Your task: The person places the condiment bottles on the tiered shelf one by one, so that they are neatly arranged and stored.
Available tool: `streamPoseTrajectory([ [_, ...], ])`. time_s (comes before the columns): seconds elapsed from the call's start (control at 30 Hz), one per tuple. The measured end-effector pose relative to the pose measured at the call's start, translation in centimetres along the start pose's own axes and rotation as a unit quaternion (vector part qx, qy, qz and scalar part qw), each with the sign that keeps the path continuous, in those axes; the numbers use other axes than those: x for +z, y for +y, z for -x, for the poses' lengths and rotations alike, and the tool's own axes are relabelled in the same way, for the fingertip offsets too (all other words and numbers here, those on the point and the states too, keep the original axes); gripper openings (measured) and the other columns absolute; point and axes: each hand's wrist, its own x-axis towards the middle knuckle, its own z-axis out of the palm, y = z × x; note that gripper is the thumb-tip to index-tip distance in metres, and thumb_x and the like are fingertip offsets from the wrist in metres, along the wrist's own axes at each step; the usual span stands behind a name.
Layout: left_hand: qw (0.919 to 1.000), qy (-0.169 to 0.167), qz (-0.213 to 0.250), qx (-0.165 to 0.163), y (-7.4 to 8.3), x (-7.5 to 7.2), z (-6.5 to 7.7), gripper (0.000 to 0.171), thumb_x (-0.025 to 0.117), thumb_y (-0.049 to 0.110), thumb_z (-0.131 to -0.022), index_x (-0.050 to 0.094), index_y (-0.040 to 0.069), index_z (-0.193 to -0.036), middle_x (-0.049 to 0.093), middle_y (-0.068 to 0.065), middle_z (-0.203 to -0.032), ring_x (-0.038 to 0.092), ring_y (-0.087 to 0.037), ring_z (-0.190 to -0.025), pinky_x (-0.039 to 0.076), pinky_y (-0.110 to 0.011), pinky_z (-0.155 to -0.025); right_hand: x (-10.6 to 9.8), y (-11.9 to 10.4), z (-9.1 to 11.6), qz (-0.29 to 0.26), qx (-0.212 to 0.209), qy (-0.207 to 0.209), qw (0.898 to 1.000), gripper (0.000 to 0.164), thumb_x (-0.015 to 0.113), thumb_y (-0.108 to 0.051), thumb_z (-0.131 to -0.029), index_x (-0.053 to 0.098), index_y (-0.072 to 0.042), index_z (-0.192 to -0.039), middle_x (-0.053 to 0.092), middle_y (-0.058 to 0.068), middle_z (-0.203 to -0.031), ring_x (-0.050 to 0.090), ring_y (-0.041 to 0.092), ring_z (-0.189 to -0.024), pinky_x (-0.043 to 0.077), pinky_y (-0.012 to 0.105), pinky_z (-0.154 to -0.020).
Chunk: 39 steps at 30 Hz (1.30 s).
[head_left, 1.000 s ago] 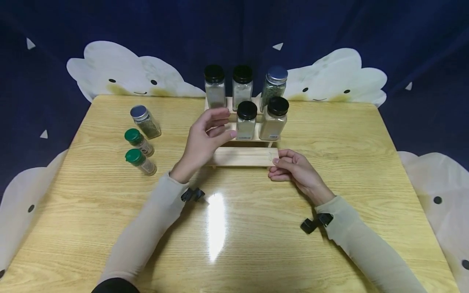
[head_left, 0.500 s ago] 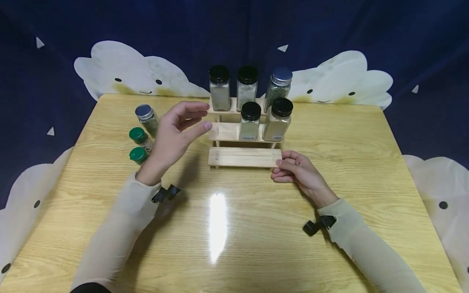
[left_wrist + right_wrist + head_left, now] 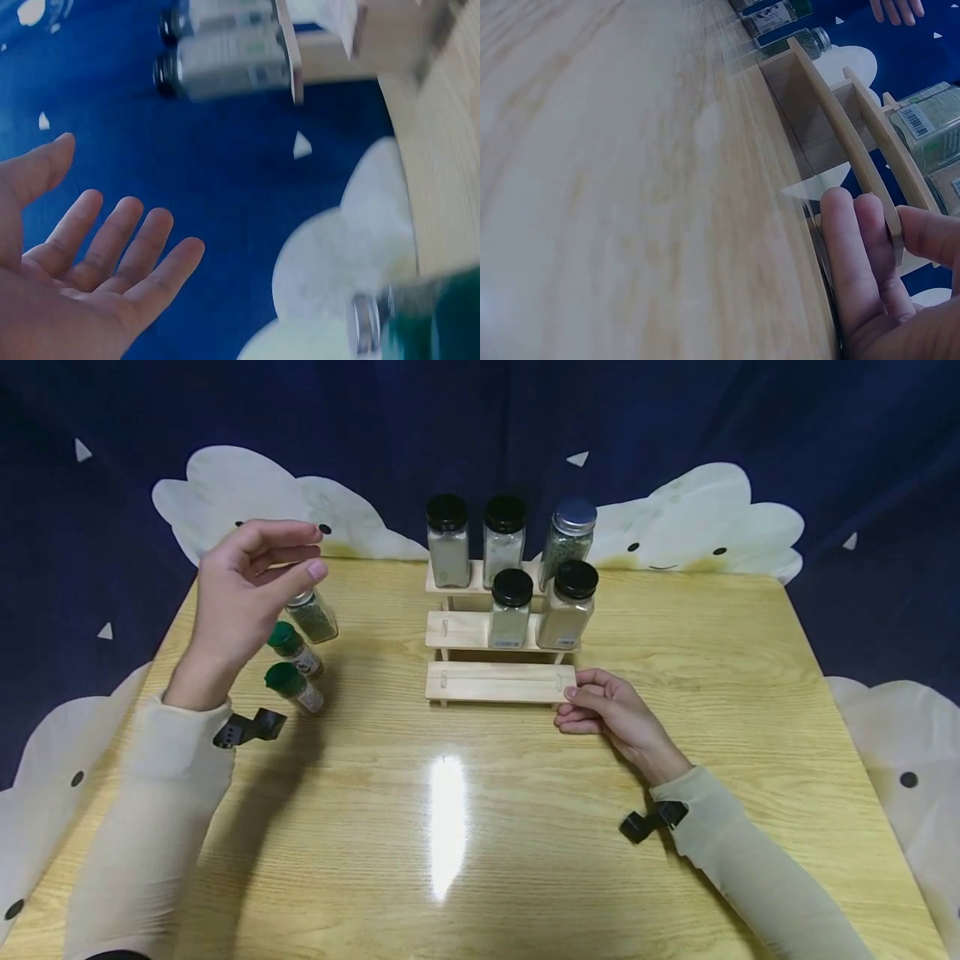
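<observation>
Pale wooden spice rack on a yellow oak-grain desk. Two green-capped jars, black-lidded jars, a silver-lidded herb jar. Navy backdrop with white smiling clouds. Beige sleeves.

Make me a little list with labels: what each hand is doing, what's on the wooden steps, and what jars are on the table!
left hand: left hand raised above the silver-lidded jar, holding nothing
right hand: right hand pinches the right end of the rack's bottom step
rack: wooden rack with five jars, three on top, two on the middle step
loose jars: two green-lidded jars beside the silver-lidded one
table: wooden table
</observation>
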Motion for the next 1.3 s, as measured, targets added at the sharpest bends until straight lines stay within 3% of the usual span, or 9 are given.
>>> streamPoseTrajectory([
  [0.27,0.9921,-0.026,-0.081,-0.092,-2.6,-4.7,-1.3,0.041,0.08,0.012,-0.102,0.07,0.016,-0.141,0.071,0.007,-0.131,0.066,-0.009,-0.117,0.054,-0.014,-0.093,0.0,0.0,0.0,-0.002,0.0,0.002,1.0,0.019,0.052,0.009,-0.11,0.045,0.003,-0.127,0.073,0.016,-0.089,0.079,0.024,-0.079,0.069,0.036,-0.078],
  [0.4,0.9821,-0.058,-0.111,-0.141,-4.7,-6.1,-1.9,0.047,0.081,0.021,-0.103,0.064,0.022,-0.146,0.068,0.014,-0.13,0.064,-0.004,-0.117,0.052,-0.012,-0.092,0.0,0.0,0.0,-0.003,-0.004,-0.001,1.0,0.019,0.052,0.009,-0.11,0.044,0.003,-0.127,0.073,0.016,-0.089,0.079,0.024,-0.079,0.069,0.036,-0.078],
  [0.5,0.9772,-0.084,-0.115,-0.157,-6.4,-6.7,-2.2,0.049,0.081,0.021,-0.103,0.061,0.023,-0.148,0.065,0.017,-0.13,0.062,-0.003,-0.117,0.052,-0.011,-0.09,0.0,0.1,0.0,-0.005,-0.006,-0.005,1.0,0.019,0.052,0.009,-0.11,0.045,0.004,-0.127,0.074,0.016,-0.088,0.08,0.024,-0.079,0.069,0.036,-0.078],
  [0.63,0.9706,-0.119,-0.123,-0.169,-8.0,-6.9,-2.7,0.056,0.079,0.021,-0.104,0.054,0.017,-0.154,0.06,0.012,-0.137,0.061,-0.01,-0.124,0.053,-0.011,-0.089,0.0,0.1,0.0,-0.003,-0.008,-0.008,1.0,0.019,0.052,0.009,-0.111,0.046,0.005,-0.128,0.074,0.016,-0.088,0.08,0.024,-0.079,0.068,0.035,-0.077],
  [0.87,0.957,-0.164,-0.146,-0.189,-9.2,-6.4,-3.4,0.072,0.076,0.024,-0.106,0.04,0.007,-0.166,0.048,-0.013,-0.158,0.053,-0.036,-0.141,0.051,-0.011,-0.089,0.0,0.2,0.1,-0.009,-0.006,-0.008,1.0,0.018,0.052,0.009,-0.11,0.046,0.004,-0.127,0.075,0.017,-0.088,0.08,0.024,-0.079,0.069,0.035,-0.076],
  [1.3,0.946,-0.198,-0.155,-0.204,-10.1,-5.9,-3.7,0.072,0.076,0.02,-0.106,0.039,0.0,-0.164,0.046,-0.022,-0.159,0.052,-0.033,-0.135,0.049,-0.01,-0.085,-0.1,0.1,0.2,-0.001,-0.008,-0.003,1.0,0.019,0.052,0.01,-0.11,0.045,0.003,-0.125,0.074,0.016,-0.09,0.08,0.024,-0.079,0.069,0.037,-0.078],
])
